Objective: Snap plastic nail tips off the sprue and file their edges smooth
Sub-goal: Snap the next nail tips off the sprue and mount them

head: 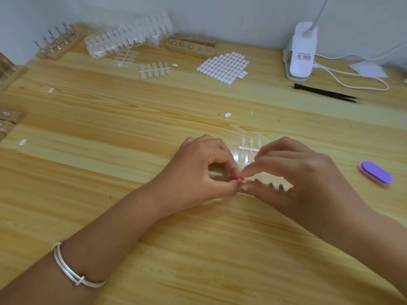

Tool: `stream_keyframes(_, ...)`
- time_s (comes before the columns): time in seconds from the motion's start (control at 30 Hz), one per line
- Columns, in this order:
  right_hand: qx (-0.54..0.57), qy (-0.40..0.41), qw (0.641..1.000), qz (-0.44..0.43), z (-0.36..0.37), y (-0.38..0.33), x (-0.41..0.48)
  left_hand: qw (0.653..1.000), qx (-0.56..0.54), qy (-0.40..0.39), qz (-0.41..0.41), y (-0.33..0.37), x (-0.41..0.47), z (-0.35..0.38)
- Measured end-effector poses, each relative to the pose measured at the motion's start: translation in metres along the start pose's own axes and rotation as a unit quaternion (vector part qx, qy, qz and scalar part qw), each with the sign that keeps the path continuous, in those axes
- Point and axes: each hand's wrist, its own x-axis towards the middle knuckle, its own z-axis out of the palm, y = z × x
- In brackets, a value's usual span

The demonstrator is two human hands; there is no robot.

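At centre in the head view, a clear sprue (267,184) is pinched between thumb and forefinger of the right hand (308,172), and its end nail tip (240,178) is nipped by the curled left hand (198,172). A short twist close to the joint is advised; the purple file (375,172) lies untouched at right

Light-grained wooden table (110,119) under soft even light, plain white wall (220,14) behind, white clip-on lamp (300,51) and cord (352,83) far beyond the right hand (308,172).
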Motion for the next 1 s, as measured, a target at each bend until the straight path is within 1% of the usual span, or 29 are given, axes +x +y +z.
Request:
stream_keyframes(0.17,-0.001,0.041,0.999,-0.016,0.002,-0.002,0.000,1.000,0.014,0.014,0.006,0.000,-0.001,0.002)
stream_keyframes(0.37,-0.021,0.069,0.995,-0.064,0.009,0.000,-0.003,0.999,0.032,0.012,0.021,0.000,-0.001,0.002)
stream_keyframes(0.53,-0.028,0.069,0.994,-0.083,0.010,0.002,-0.004,0.999,0.038,0.017,0.026,-0.001,-0.002,0.002)
stream_keyframes(0.67,-0.059,0.064,0.991,-0.100,0.011,0.002,-0.003,0.998,0.052,0.022,0.034,-0.001,-0.002,0.003)
stream_keyframes(0.73,-0.059,0.058,0.992,-0.095,0.011,0.002,-0.002,0.997,0.056,0.025,0.036,-0.001,-0.002,0.004)
stream_keyframes(0.87,-0.026,0.039,0.997,-0.058,0.011,-0.001,-0.003,0.998,0.044,0.024,0.032,-0.001,-0.002,0.003)
stream_keyframes(1.0,0.077,0.003,0.997,0.005,0.002,0.001,0.002,0.999,0.036,0.017,0.029,0.000,-0.001,0.003)
